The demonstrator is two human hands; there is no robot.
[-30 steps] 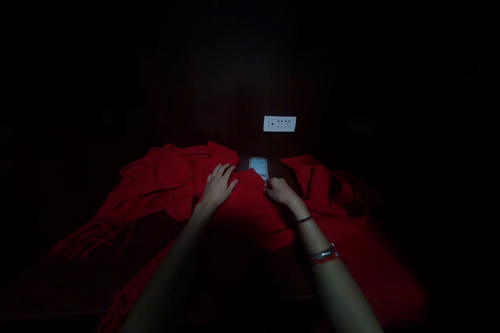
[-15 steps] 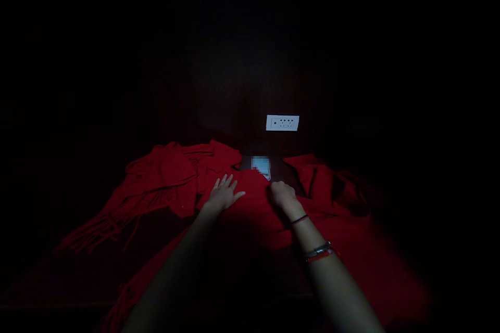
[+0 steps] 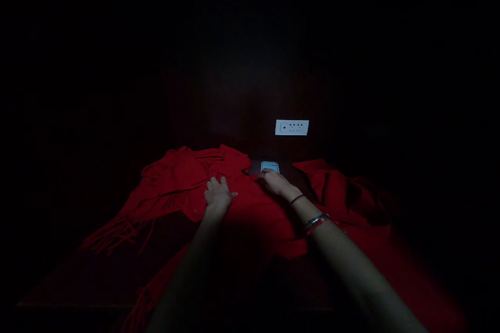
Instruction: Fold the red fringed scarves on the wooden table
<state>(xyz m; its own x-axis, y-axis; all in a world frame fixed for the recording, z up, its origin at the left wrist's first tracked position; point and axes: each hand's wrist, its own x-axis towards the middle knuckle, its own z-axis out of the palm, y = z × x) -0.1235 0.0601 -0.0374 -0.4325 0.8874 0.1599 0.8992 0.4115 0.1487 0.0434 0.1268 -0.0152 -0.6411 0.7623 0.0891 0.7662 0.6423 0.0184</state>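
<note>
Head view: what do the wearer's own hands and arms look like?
No gloves or sleeves show. Left hand: what looks like a pale ring. Right hand: thin dark band at the wrist; farther up the forearm, a silvery bracelet next to a red bracelet. Too dark for finer detail.

Red cloth [image 3: 250, 203], soft and fringed, lies unevenly across the dark bench [image 3: 89, 281]. Its middle is spread fairly flat; layered folds heap at 10 o'clock, rumples gather near 3, a stretch trails towards 4, and loose fringe [image 3: 121, 230] spreads between 8 and 9.
</note>
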